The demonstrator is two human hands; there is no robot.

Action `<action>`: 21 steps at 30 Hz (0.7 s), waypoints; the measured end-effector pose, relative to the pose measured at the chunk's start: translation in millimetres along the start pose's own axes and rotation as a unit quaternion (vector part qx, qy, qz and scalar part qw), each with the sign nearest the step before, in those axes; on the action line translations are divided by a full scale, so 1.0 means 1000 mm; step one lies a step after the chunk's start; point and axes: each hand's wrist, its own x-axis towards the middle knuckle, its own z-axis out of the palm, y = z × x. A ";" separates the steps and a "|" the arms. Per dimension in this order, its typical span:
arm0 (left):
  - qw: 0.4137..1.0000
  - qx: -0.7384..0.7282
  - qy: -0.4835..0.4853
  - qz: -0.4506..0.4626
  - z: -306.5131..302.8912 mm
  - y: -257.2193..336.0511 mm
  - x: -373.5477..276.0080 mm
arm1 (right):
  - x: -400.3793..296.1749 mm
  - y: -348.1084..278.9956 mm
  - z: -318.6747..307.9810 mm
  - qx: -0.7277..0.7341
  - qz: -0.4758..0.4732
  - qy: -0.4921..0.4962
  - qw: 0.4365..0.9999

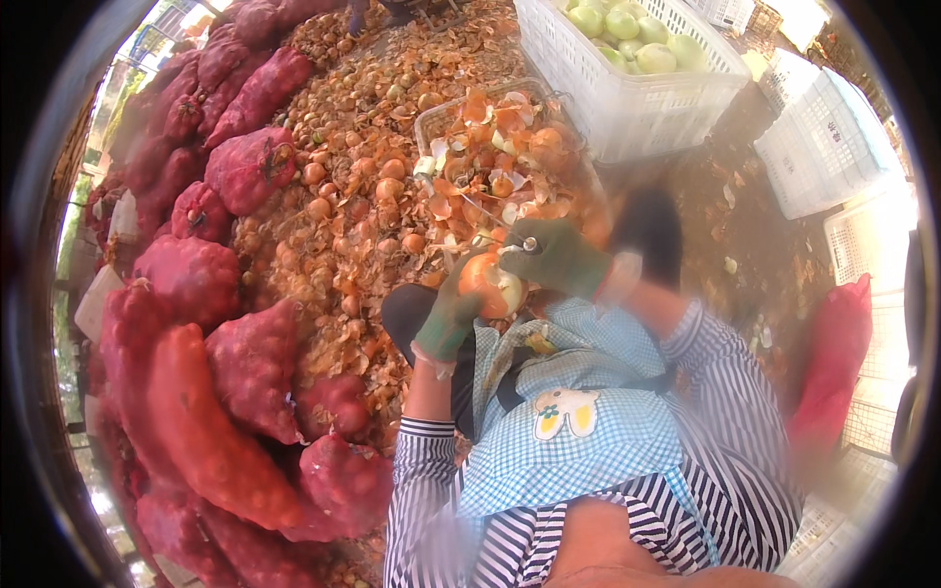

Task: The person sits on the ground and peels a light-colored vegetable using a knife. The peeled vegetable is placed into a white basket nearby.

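Note:
My left hand (450, 312), in a green glove, grips a large onion (485, 285) whose orange skin is partly off, with pale flesh showing on its right side. At the onion's upper right, my right hand (551, 253), also gloved in green, is closed around a tool with a round metal end and a thin metal part (481, 209) that points up and left; its exact kind cannot be told. Just beyond both hands lies a plastic crate (425, 132) heaped with onion skins and trimmings (507, 158).
Loose onions and skins (353, 198) cover the ground ahead and left. Red mesh sacks (253, 367) are piled along the left. A white crate (647, 110) of peeled onions (654, 59) stands at upper right; more white crates (823, 143) and a red sack (831, 360) are at right.

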 end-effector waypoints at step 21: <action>0.938 -0.259 0.218 0.079 -0.009 -0.039 0.011 | -0.013 0.002 0.008 -0.073 0.114 -0.103 0.985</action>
